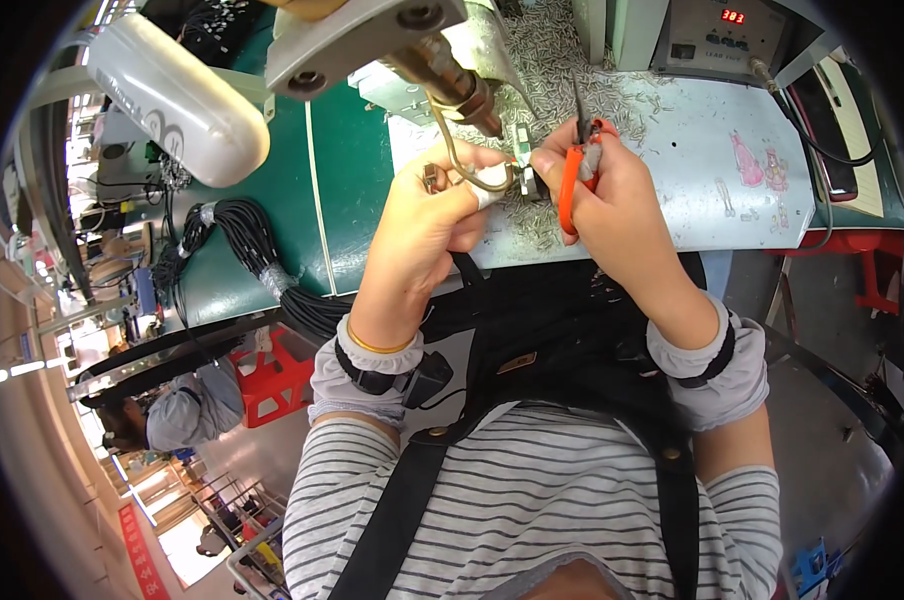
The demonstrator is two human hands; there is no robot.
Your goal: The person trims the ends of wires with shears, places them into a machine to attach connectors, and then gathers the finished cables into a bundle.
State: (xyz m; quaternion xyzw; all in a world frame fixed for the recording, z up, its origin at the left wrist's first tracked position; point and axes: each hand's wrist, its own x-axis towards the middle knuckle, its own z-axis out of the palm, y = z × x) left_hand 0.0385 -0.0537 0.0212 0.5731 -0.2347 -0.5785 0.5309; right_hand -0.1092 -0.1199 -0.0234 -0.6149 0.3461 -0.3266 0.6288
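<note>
My left hand (pixel 417 205), with white tape round a finger, is closed at the work spot under the machine head, pinching a small piece I cannot make out. In my right hand (pixel 620 200) is a pair of orange-handled pliers (pixel 569 192), gripped with the handles upward against the palm. Its thumb and fingertip meet the left fingers at a small green-and-white part (pixel 522 145). Just above hangs a copper-brown metal nozzle (pixel 477 105), and a thin curved brass tube (pixel 452 150) passes in front of my left fingers.
Many small silvery pieces (pixel 562 85) lie scattered over the pale work sheet (pixel 697 170). A control box with a red display (pixel 727 35) stands at the back right. Coiled black cables (pixel 247 235) lie on the green mat (pixel 357 215) at left, below a white cylinder (pixel 182 100).
</note>
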